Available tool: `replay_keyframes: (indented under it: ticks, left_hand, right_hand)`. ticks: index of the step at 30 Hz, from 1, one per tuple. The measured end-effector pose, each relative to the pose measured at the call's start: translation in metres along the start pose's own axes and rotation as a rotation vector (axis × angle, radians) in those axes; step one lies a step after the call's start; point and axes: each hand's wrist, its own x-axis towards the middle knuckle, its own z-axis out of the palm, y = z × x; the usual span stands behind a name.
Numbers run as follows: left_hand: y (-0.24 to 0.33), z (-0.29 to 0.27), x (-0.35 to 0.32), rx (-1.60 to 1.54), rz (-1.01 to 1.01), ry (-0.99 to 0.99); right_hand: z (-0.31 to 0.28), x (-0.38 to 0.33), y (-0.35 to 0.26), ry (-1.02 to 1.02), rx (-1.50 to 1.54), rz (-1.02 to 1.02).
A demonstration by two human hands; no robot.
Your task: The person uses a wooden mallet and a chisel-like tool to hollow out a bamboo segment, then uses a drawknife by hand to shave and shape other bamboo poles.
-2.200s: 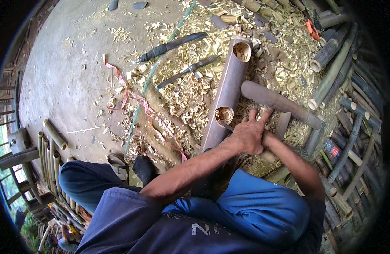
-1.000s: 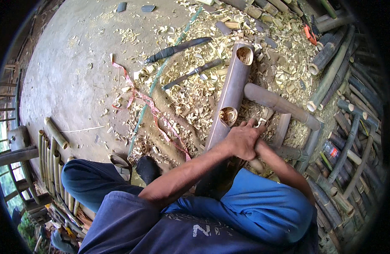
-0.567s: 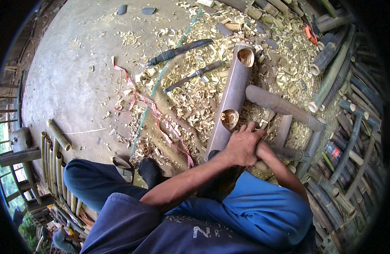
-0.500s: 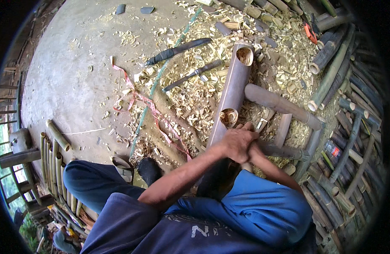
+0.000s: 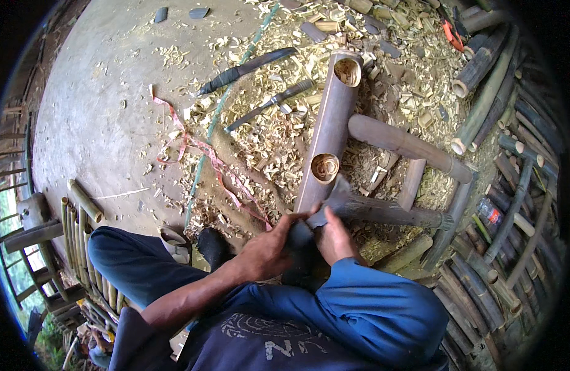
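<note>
My left hand and my right hand are close together over my lap, each closed on a dark grey flexible piece. Whether that piece is cloth or abrasive sheet I cannot tell. Just beyond my fingers lies a thick bamboo tube with two round holes cut in its upper side and curled shavings inside them. A bamboo crosspiece runs right from the tube to another pole. Below it a second bamboo crosspiece meets the same pole; its left end is partly hidden by the grey piece.
A long knife and a chisel lie among pale shavings left of the tube. A pink ribbon trails toward my feet. Bamboo poles pile up on the right. Short bamboo lengths stand at left.
My hands, clasped together near the lower hole before, have come back toward my lap and moved apart. The grey piece now shows between them. The whole view has shifted slightly.
</note>
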Motion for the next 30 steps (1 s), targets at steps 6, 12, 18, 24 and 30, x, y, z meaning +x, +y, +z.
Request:
replay_keyframes:
  ticks: [6, 12, 18, 24, 30]
  left_hand:
    - [0.035, -0.034, 0.002, 0.842, -0.017, 0.164]
    - [0.107, -0.113, 0.048, 0.937, 0.027, -0.205]
    - [0.071, -0.093, 0.055, 0.587, -0.216, -0.239]
    - [0.007, 0.036, 0.039, 0.162, -0.005, 0.107]
    - [0.056, 0.093, 0.060, -0.045, -0.341, 0.214]
  right_hand:
    - [0.002, 0.034, -0.008, -0.131, 0.213, 0.166]
    - [0.014, 0.048, -0.023, -0.279, 0.412, 0.173]
    - [0.013, 0.042, -0.050, -0.109, 0.166, 0.237]
    - [-0.030, 0.058, -0.069, -0.102, -0.287, 0.212]
    - [-0.048, 0.068, -0.091, -0.099, -0.662, 0.151]
